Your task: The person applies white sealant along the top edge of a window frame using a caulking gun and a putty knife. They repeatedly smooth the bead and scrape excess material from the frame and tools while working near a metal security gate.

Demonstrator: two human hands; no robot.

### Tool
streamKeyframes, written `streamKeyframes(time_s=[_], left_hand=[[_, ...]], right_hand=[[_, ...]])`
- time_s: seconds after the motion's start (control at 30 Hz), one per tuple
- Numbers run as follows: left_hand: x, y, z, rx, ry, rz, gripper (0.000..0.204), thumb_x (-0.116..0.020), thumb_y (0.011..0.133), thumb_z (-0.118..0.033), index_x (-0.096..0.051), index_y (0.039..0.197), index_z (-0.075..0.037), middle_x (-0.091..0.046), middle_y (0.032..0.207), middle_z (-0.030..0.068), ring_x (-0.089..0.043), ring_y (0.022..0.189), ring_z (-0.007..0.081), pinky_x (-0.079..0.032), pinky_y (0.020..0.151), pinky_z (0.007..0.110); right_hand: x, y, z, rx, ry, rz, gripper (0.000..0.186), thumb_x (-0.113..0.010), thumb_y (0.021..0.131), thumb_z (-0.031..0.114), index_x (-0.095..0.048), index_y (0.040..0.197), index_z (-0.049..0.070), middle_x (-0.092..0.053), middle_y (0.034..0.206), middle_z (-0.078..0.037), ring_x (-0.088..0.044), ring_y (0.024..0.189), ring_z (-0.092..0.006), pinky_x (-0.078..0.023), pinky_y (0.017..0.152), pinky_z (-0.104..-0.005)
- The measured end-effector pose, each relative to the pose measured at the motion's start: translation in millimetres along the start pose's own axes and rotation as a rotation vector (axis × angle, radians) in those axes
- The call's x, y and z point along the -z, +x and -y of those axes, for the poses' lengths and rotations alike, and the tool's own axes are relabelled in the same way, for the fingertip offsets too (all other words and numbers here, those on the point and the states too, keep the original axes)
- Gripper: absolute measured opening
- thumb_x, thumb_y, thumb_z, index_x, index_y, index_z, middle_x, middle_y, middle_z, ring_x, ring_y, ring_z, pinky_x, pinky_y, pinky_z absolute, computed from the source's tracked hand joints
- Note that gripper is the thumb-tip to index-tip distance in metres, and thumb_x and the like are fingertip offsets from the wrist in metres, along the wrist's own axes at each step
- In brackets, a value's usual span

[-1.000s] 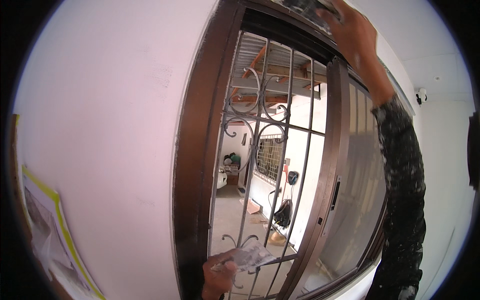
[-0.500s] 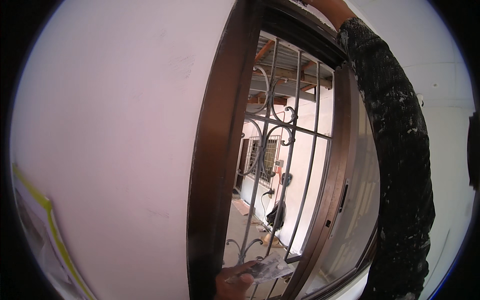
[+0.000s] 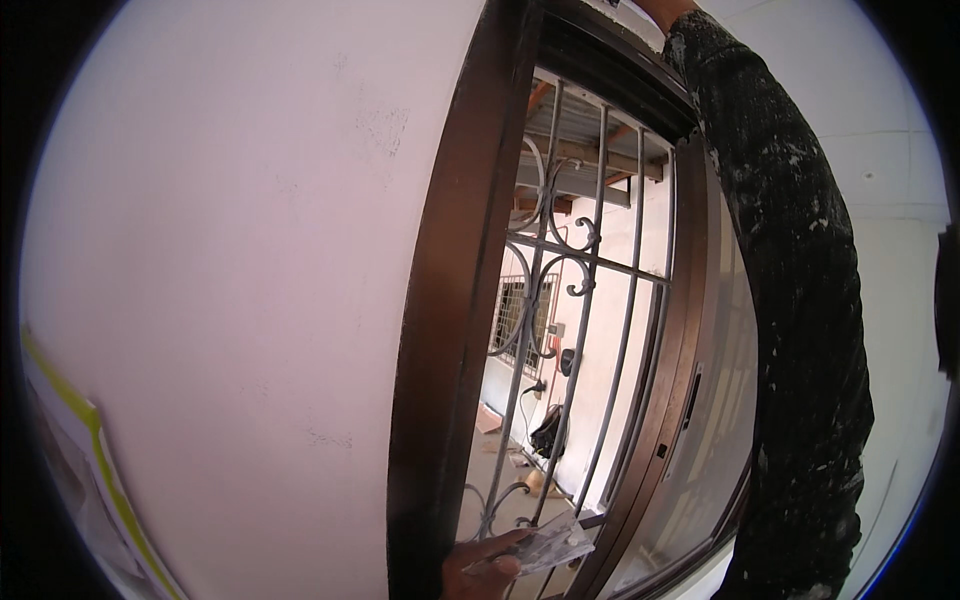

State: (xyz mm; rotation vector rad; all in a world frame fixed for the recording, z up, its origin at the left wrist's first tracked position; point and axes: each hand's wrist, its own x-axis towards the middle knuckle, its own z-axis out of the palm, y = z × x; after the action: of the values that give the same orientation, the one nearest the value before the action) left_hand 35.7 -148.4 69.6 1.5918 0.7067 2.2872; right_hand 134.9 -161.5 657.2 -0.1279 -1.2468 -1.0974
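My left hand is low in the picture, in front of the window grille. Its thumb and fingers are closed on a thin, flat, greyish plate smeared with whitish paste. My right arm, in a black sleeve spotted with white, reaches up along the right side. Only the wrist and part of my right hand show, beside the top of the brown window frame. The upper edge of the picture cuts off its fingers, so what they hold cannot be seen.
A pale wall with faint dark scuffs fills the left. Grey scrolled metal bars cross the window opening. A sliding glass panel stands at its right. Sheeting edged with yellow-green tape lines the lower left.
The window and wall have shifted slightly right in the picture. My right hand sits a little higher and shows less. My left hand still grips the plate.
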Motion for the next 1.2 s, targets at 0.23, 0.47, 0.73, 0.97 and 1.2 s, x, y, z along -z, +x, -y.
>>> streamKeyframes(time_s=[0.23, 0.47, 0.73, 0.97, 1.2], left_hand=[[-3, 2, 3, -0.013, 0.047, -0.046, 0.063, -0.066, 0.092, -0.055, -0.069, 0.122, 0.001, -0.070, 0.090, 0.0040, -0.059, 0.078, 0.0110, -0.048, 0.068, 0.029], [-5, 3, -3, -0.033, 0.048, -0.045, 0.059, -0.066, 0.094, -0.051, -0.069, 0.120, 0.002, -0.058, 0.073, -0.0020, -0.045, 0.061, 0.0062, -0.035, 0.054, 0.026], [-5, 8, -2, -0.137, 0.137, -0.051, 0.056, -0.064, 0.096, -0.049, -0.070, 0.118, 0.002, -0.056, 0.070, -0.0035, -0.042, 0.060, 0.0060, -0.033, 0.053, 0.026], [-7, 4, -8, -0.011, 0.064, -0.062, 0.066, -0.065, 0.092, -0.058, -0.069, 0.120, 0.002, -0.060, 0.077, -0.0028, -0.047, 0.066, 0.0071, -0.036, 0.057, 0.026], [-6, 3, -13, 0.078, 0.075, -0.039, 0.068, -0.065, 0.091, -0.060, -0.069, 0.121, 0.001, -0.063, 0.080, -0.0005, -0.050, 0.070, 0.0086, -0.040, 0.061, 0.027]], right_hand=[[-11, 1, -30, 0.045, 0.028, -0.054, 0.032, -0.069, 0.083, 0.022, -0.064, 0.097, -0.006, -0.067, 0.095, -0.030, -0.065, 0.094, -0.0466, -0.050, 0.081, -0.0521], [10, 4, -48, 0.012, 0.057, 0.045, 0.032, -0.070, 0.078, 0.024, -0.065, 0.096, -0.002, -0.068, 0.095, -0.026, -0.065, 0.097, -0.0450, -0.050, 0.081, -0.0510], [2, 18, -28, 0.164, 0.004, -0.022, 0.030, -0.069, 0.079, 0.023, -0.067, 0.098, 0.001, -0.068, 0.100, -0.026, -0.064, 0.100, -0.0457, -0.051, 0.084, -0.0519], [1, 28, -17, 0.186, 0.028, -0.049, 0.029, -0.069, 0.079, 0.021, -0.066, 0.095, -0.002, -0.068, 0.100, -0.028, -0.063, 0.100, -0.0469, -0.050, 0.084, -0.0527], [-12, 35, -29, 0.282, 0.035, -0.163, 0.030, -0.069, 0.079, 0.021, -0.065, 0.090, -0.006, -0.066, 0.093, -0.032, -0.063, 0.096, -0.0499, -0.051, 0.079, -0.0534]])
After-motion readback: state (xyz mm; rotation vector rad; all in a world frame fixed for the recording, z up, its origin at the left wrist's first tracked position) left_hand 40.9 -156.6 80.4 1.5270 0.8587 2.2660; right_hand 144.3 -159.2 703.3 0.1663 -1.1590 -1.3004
